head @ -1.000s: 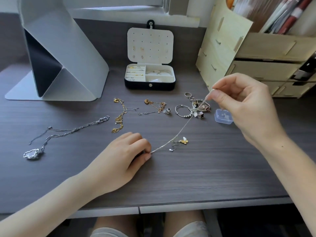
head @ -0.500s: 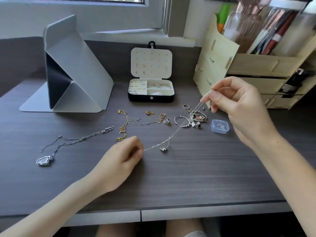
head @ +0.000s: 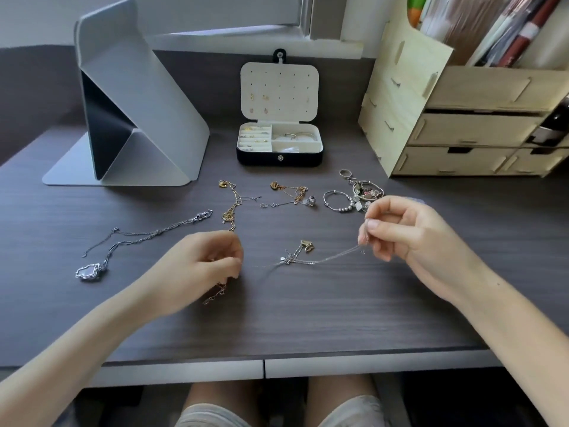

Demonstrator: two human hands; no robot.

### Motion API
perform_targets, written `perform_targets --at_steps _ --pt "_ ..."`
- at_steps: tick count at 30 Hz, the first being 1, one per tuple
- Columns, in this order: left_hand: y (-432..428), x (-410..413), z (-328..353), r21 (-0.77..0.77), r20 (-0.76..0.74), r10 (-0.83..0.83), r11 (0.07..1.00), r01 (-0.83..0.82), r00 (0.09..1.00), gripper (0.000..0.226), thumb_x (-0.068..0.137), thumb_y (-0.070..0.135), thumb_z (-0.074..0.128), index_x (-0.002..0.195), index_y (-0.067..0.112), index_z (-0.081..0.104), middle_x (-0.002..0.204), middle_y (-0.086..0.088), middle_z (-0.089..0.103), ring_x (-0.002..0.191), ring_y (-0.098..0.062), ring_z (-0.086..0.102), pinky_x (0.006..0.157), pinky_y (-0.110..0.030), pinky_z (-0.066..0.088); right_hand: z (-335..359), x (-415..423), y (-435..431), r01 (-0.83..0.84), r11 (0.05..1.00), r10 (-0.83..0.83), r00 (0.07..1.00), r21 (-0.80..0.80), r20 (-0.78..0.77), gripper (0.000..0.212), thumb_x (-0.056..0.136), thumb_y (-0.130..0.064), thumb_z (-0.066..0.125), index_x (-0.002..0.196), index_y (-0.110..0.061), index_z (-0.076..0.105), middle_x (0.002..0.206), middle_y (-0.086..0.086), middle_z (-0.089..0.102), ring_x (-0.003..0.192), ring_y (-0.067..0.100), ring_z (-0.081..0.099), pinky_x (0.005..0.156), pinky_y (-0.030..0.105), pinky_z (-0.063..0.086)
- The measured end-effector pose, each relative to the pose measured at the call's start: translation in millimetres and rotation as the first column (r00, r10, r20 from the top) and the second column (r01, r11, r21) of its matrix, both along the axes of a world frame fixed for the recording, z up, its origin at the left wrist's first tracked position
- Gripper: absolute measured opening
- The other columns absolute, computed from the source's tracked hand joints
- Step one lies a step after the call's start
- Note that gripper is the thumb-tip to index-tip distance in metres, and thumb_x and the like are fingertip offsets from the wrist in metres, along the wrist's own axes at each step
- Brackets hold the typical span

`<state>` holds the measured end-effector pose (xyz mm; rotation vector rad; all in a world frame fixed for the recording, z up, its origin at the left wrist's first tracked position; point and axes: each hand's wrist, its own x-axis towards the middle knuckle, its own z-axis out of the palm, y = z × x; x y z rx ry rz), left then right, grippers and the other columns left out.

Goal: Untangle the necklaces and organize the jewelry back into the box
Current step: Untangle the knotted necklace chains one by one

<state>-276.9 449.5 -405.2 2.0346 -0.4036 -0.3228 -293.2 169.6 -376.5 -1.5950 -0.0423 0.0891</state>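
Silver chain is held slack left-to-right along the desk, pinched at either end by left hand and right hand, pendant tangle midway between, box far behind.

A dark desk meets a grey wall. Daylight comes over the sill. A pale wooden organizer stands right.

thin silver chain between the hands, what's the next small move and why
Probably lower the thin silver chain flat onto the desk and pick at the clump by the pendants. The right hand and left hand each pinch an end, the chain sags, and the strands bunch there.
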Motion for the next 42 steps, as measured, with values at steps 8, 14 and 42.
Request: perform_targets --at_steps 8,14,42 --pt "1.8 -6.4 0.1 0.307 0.346 -0.143 0.951 0.033 0.927 0.014 0.064 0.038 0.042 0.056 0.03 0.052 0.071 0.01 0.053 0.066 -0.007 0.052 0.06 -0.016 0.039 -13.7 -6.8 -3.9 -0.036 0.767 0.106 0.992 -0.641 0.071 0.023 0.08 0.004 0.062 0.075 -0.019 0.059 0.068 -0.003 0.066 0.059 0.011 0.056 0.06 0.019 0.045" --pt "-3.3 -5.4 2.2 0.452 0.401 -0.193 0.892 -0.009 0.896 0.022 0.066 0.045 0.044 0.054 0.03 0.056 0.072 0.014 0.052 0.071 -0.006 0.051 0.063 -0.02 0.041 -13.3 -15.3 11.8 0.324 0.335 0.231 0.882 -0.885 0.41 0.005 0.073 -0.031 0.063 0.07 -0.029 0.066 0.079 -0.014 0.06 0.077 0.015 0.052 0.067 0.026 0.033" --pt "-46.9 11.9 -2.8 0.305 0.236 -0.053 0.952 -0.022 0.97 0.024 0.09 0.015 0.057 0.073 0.028 0.048 0.077 0.013 0.049 0.072 0.002 0.046 0.066 -0.006 0.033 -18.8 22.9 51.2 -0.066 0.6 0.253 0.961 -0.798 0.111 0.016 0.085 -0.025 0.06 0.071 -0.03 0.055 0.065 -0.015 0.049 0.066 -0.006 0.046 0.06 0.011 0.032"
